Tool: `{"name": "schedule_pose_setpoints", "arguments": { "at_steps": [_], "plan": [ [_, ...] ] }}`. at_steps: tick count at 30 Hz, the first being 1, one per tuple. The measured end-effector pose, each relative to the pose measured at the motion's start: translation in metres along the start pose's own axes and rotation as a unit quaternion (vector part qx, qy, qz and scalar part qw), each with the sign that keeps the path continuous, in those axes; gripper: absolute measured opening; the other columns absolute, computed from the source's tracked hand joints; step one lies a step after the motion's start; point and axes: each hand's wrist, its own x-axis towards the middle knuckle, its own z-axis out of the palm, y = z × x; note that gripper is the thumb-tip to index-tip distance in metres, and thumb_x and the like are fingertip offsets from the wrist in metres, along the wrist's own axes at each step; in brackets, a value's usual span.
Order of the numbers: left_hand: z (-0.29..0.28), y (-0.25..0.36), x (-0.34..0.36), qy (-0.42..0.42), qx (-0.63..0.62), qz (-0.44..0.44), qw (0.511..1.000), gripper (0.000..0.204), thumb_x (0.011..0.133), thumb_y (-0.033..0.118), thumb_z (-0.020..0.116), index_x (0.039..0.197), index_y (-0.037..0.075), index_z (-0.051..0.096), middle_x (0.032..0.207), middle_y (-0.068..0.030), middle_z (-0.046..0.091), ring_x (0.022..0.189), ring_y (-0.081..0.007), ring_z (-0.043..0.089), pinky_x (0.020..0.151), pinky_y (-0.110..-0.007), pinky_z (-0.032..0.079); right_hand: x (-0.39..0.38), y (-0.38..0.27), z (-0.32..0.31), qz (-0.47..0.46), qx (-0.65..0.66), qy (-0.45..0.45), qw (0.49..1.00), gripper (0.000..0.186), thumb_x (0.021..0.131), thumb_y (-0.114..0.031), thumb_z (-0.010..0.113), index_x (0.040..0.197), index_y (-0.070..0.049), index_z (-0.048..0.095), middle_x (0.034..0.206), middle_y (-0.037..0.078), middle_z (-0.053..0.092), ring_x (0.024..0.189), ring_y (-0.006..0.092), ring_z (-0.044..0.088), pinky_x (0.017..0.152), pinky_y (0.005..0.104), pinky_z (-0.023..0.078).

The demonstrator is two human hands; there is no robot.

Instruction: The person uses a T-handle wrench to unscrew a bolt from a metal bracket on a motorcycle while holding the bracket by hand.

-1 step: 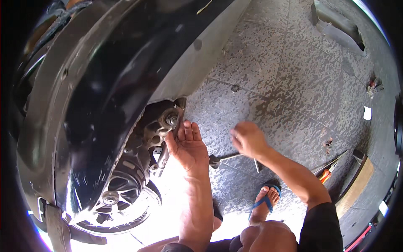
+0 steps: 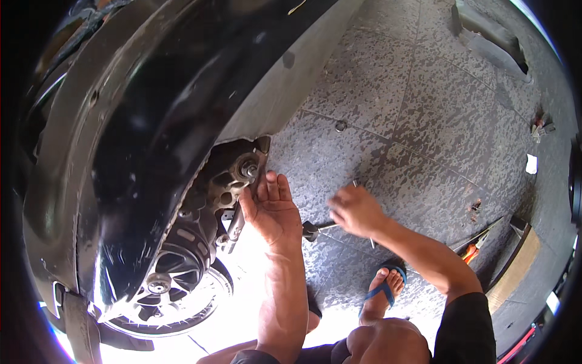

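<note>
My left hand [image 2: 271, 209] is palm up with its fingers stretched out beside the motorbike's engine casing [image 2: 225, 185]. Its thumb rests at the casing's edge, just below a round metal boss with a bolt [image 2: 248, 169]. Slightly blurred, my right hand [image 2: 356, 211] is closed round a T-handle wrench [image 2: 327, 226]. The bar pokes out above and below the fist. The wrench's shaft runs left to a dark thicker part [image 2: 310, 231] close by my left wrist, and what lies beyond is hidden behind that arm.
The motorbike's black body panel [image 2: 163, 121] fills the left, with a spoked wheel [image 2: 159, 285] below it. A small round metal part [image 2: 341, 126] lies on the tiled floor. At right are an orange-handled tool [image 2: 470, 253], a wooden piece [image 2: 515, 267] and a white scrap [image 2: 531, 164].
My right hand has shifted slightly down and left, and the wrench bar's upper end now shows above it. The left hand has barely moved.
</note>
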Motion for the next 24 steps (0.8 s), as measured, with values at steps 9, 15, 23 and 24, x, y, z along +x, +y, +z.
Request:
{"name": "schedule_pose_setpoints", "arguments": {
  "at_steps": [9, 15, 23, 24],
  "plan": [
    [0.002, 0.007, 0.002, -0.042, 0.000, 0.000, 0.999, 0.037, 0.090, 0.032, 0.061, 0.111, 0.001, 0.058, 0.096, -0.0083, 0.066, 0.092, -0.0199, 0.063, 0.090, -0.035, 0.050, -0.025, -0.032, 0.024, -0.059, -0.159, -0.110, 0.979, 0.017, 0.078, -0.024, 0.061, 0.082, -0.007, 0.063, 0.082, 0.005, 0.056, 0.085, 0.0194, 0.055, 0.072, 0.0346, 0.042],
    [-0.002, -0.005, 0.001, -0.025, 0.009, -0.009, 1.000, 0.033, 0.090, 0.033, 0.060, 0.108, 0.005, 0.059, 0.094, -0.0066, 0.065, 0.091, -0.0187, 0.063, 0.088, -0.035, 0.051, -0.038, -0.026, 0.010, 0.148, -0.038, 0.012, 0.988, 0.022, 0.083, -0.012, 0.057, 0.101, 0.001, 0.060, 0.085, 0.013, 0.057, 0.066, 0.0267, 0.062, 0.052, 0.0405, 0.051],
    [0.008, 0.001, -0.002, -0.022, 0.005, -0.014, 1.000, 0.037, 0.087, 0.033, 0.066, 0.110, 0.004, 0.058, 0.096, -0.0062, 0.065, 0.091, -0.0175, 0.063, 0.087, -0.034, 0.051, 0.014, -0.027, -0.050, 0.390, 0.096, -0.025, 0.915, 0.029, 0.093, -0.016, 0.051, 0.113, 0.004, 0.052, 0.067, 0.019, 0.059, 0.056, 0.0329, 0.061, 0.053, 0.0428, 0.050],
    [0.006, -0.001, -0.001, -0.026, 0.009, -0.016, 0.999, 0.037, 0.087, 0.033, 0.066, 0.110, 0.004, 0.058, 0.096, -0.0062, 0.065, 0.091, -0.0175, 0.063, 0.087, -0.034, 0.051, 0.008, -0.027, -0.050, 0.370, 0.003, -0.093, 0.924, 0.029, 0.093, -0.016, 0.050, 0.114, 0.005, 0.052, 0.066, 0.019, 0.060, 0.053, 0.0312, 0.060, 0.053, 0.0427, 0.050]
  ]
}}
